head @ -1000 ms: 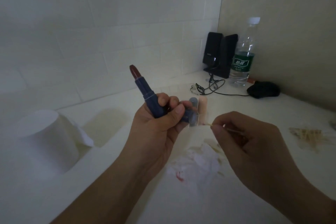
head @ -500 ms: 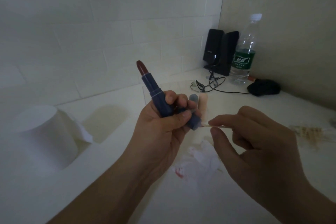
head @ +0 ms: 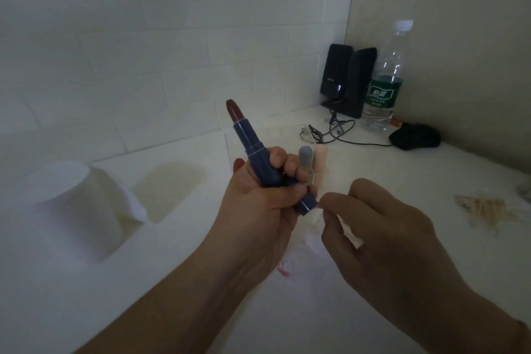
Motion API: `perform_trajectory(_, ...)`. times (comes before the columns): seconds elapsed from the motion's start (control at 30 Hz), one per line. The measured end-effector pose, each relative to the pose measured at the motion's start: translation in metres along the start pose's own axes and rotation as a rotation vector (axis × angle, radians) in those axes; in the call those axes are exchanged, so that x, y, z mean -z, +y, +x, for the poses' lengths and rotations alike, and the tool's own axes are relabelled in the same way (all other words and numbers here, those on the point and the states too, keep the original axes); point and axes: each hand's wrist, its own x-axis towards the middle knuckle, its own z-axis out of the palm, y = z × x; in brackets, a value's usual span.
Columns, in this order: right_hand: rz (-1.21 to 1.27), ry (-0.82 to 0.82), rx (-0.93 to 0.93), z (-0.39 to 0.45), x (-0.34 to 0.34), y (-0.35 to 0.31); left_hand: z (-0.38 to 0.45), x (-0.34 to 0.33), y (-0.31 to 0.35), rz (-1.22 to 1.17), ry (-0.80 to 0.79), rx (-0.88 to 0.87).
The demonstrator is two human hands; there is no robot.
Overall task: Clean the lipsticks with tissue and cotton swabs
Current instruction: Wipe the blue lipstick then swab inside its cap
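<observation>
Dim white counter [head: 431, 169]. Left hand [head: 258, 210] grips lipstick [head: 258, 158], bullet exposed; right hand [head: 382, 227] fingers pinched, swab unseen. Risk: smearing onto tissue [head: 301, 261] below lipstick.

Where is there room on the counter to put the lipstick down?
Bare counter lies between the tissue roll and the clear holder. Near the tissue and swabs it is crowded.

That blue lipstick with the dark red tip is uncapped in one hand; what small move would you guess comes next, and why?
Probably the right hand brings what it pinches, seemingly a thin cotton swab, up to the dark red tip of the blue lipstick tube. The left hand holds the tube tilted with its tip bare, and the right hand's fingertips sit by the tube's base, not the tip.
</observation>
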Motion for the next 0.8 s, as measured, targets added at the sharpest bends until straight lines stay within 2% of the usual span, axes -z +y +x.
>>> perform_trajectory(0.23,-0.092,0.001,0.128,0.0013,-0.0012,-0.0046,0.0016,-0.0006,-0.0008,-0.041,0.044,0.015)
perform_trajectory(0.5,0.132,0.058,-0.007,-0.0021,-0.0094,0.0018,0.0022,0.0004,-0.0029,-0.084,0.046,0.018)
perform_trajectory(0.63,-0.002,0.095,-0.003,-0.0022,-0.0083,0.0009,0.0023,-0.0005,-0.0040,-0.088,0.067,0.044)
perform_trajectory(0.8,-0.123,0.091,0.090,-0.0025,-0.0075,-0.0059,0.0013,-0.0018,-0.0029,-0.100,0.070,0.054)
